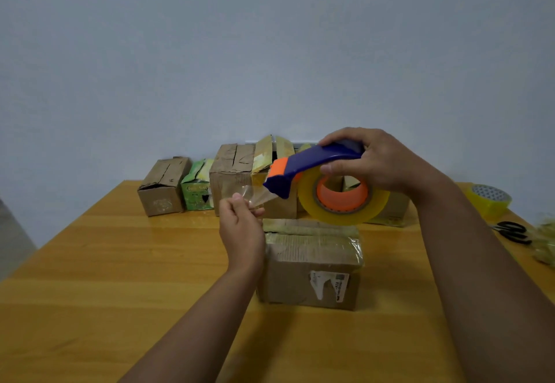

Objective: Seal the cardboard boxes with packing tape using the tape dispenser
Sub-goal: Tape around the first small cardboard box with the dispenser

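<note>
My right hand (378, 163) grips the blue handle of the tape dispenser (312, 163), held in the air above the table. The dispenser has an orange front piece and carries a roll of clear yellowish tape (342, 199) on an orange hub. My left hand (243, 226) pinches the loose end of the tape (255, 196), pulled out to the left of the dispenser's mouth. Below them a brown cardboard box (312, 265) with a torn white label stands on the wooden table (120, 277); strips of old tape cover its top.
Several cardboard boxes stand in a row at the back: a small brown one (163, 187), a green one (196, 190) and a taller brown one (231, 178). At the right lie a spare yellow tape roll (491, 199), black scissors (512, 232) and crumpled tape (546, 244).
</note>
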